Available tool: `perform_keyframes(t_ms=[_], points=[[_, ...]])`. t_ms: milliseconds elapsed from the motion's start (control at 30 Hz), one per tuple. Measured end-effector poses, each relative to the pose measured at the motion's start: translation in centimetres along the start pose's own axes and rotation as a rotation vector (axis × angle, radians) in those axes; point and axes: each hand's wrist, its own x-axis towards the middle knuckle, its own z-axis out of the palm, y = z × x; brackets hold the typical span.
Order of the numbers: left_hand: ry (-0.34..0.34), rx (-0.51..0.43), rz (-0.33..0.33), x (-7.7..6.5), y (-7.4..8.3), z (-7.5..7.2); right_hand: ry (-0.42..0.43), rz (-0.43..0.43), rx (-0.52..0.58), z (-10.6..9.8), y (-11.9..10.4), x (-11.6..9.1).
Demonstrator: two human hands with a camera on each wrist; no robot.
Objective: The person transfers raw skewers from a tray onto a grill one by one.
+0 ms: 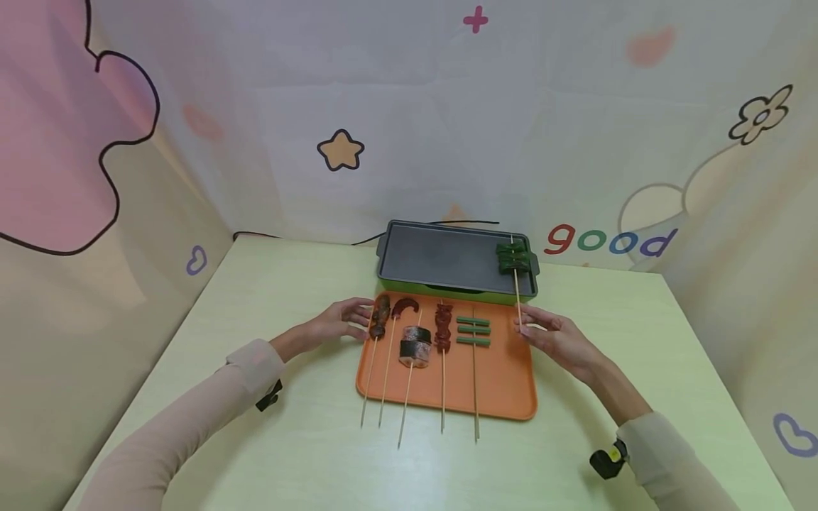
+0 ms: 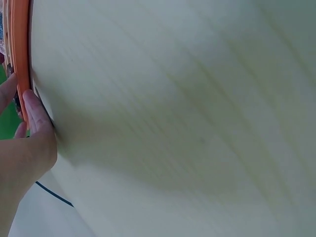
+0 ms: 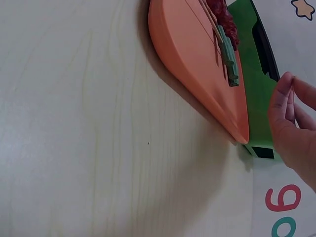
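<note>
My right hand [image 1: 562, 344] pinches the lower end of a wooden skewer [image 1: 517, 291] between thumb and fingertips. Folded dark green leafy pieces [image 1: 513, 257] on that skewer overlap the right end of a grey griddle plate [image 1: 441, 255] with a green base. In the right wrist view the pinching fingers [image 3: 282, 98] are beside the green base [image 3: 259, 98]. At the orange tray's [image 1: 505, 383] left edge is my left hand [image 1: 332, 325], its fingers loosely bent and touching the rim. The left wrist view has fingers [image 2: 37, 111] along the rim [image 2: 22, 59].
Several skewers lie on the tray: a brown one [image 1: 380, 317], a curled red one [image 1: 405, 307], a black-and-white rolled one [image 1: 415, 348], red meat-like pieces [image 1: 443, 326] and green sticks [image 1: 473, 331]. Their stick ends overhang the tray's front. A black cable [image 1: 371, 241] runs behind the griddle, before a printed cloth.
</note>
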Motion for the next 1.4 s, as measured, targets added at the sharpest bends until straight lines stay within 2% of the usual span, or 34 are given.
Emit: perform_keyframes(t_ms=[233,533,833,1000,1167,1400], points=[[-0.003,-0.003,0.001,0.1,0.0,0.2,0.015,0.015,0.055,0.0,0.1,0.1],[0.005,-0.005,0.003,0.2,-0.1,0.2,0.021,0.036,0.072,0.0,0.3,0.2],[0.003,-0.031,-0.012,0.2,-0.2,0.0,-0.023,0.094,0.018,0.6,0.2,-1.9],[0.01,-0.083,-0.025,0.2,-0.4,-0.5,-0.077,0.125,-0.001,1.3,0.4,-3.6],[0.073,-0.161,-0.066,0.9,0.1,-0.7,-0.173,0.122,0.056,2.3,0.7,-5.3],[0.139,-0.18,-0.102,1.7,0.5,-0.4,-0.314,0.113,0.15,4.4,1.9,-7.0]])
